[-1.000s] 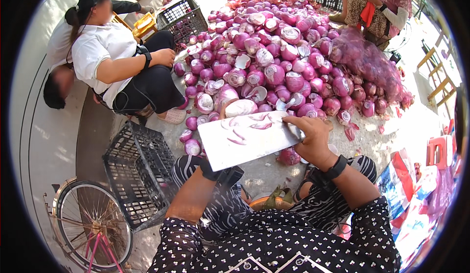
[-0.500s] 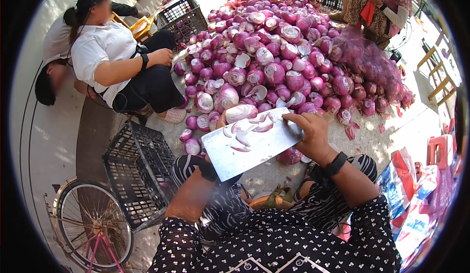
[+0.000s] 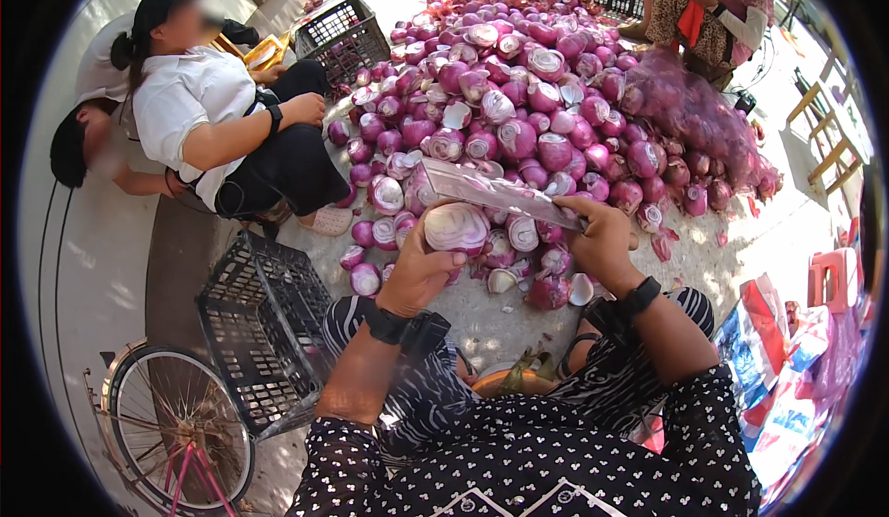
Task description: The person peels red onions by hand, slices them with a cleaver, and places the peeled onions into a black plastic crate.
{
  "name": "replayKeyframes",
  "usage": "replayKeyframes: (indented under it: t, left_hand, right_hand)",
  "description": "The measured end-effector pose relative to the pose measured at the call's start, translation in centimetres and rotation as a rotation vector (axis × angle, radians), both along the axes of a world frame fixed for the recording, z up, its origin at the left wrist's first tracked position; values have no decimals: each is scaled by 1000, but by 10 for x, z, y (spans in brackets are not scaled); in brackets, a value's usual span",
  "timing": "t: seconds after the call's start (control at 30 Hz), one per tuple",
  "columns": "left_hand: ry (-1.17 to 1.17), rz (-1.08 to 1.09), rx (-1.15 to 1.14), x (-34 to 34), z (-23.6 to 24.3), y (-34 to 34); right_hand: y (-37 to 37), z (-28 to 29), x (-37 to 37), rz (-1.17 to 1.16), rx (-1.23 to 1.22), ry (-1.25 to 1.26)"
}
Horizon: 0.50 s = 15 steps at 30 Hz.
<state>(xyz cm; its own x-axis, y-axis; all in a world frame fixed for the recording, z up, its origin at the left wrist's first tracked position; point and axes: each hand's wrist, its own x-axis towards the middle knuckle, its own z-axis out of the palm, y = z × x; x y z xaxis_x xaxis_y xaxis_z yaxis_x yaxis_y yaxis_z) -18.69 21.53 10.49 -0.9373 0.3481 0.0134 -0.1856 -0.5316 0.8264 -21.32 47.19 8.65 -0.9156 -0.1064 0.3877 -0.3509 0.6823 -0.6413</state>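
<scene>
My left hand [image 3: 419, 274] is closed around a partly cut red onion [image 3: 457, 229], its pale layered face turned up. In my right hand [image 3: 600, 244] is the handle of a cleaver [image 3: 491, 191]. The broad blade is tilted almost edge-on and stretches leftward, just above and beyond the onion; I cannot make out whether the two touch. In front of both hands spreads a big heap of red onions [image 3: 519, 137], several with their tops cut off and pale rings showing.
Black plastic crates stand at my left knee [image 3: 255, 332] and at the far left [image 3: 343, 40]. A person in a white shirt [image 3: 199, 119] sits to the left, another person [image 3: 713, 17] at the far right. A bicycle wheel [image 3: 176, 424], a stool [image 3: 832, 281] and purple netting [image 3: 690, 100] are around.
The cleaver has gone from lying flat with onion slices on it to a steep tilt farther away. Those slices are off the blade, and the onion in my left hand now shows fully.
</scene>
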Motion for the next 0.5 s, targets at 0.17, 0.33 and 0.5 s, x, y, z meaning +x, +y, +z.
replayKeyframes:
  t: [0.17, 0.33, 0.5]
  left_hand:
    - [219, 156, -446, -4, -8, 1]
    - [-169, 254, -128, -8, 4, 20]
    - [13, 269, -367, -15, -19, 12]
  right_hand:
    - [-3, 11, 8, 187, -118, 153]
    - [-5, 15, 15, 267, 48, 210]
    - [-5, 11, 18, 288, 113, 226]
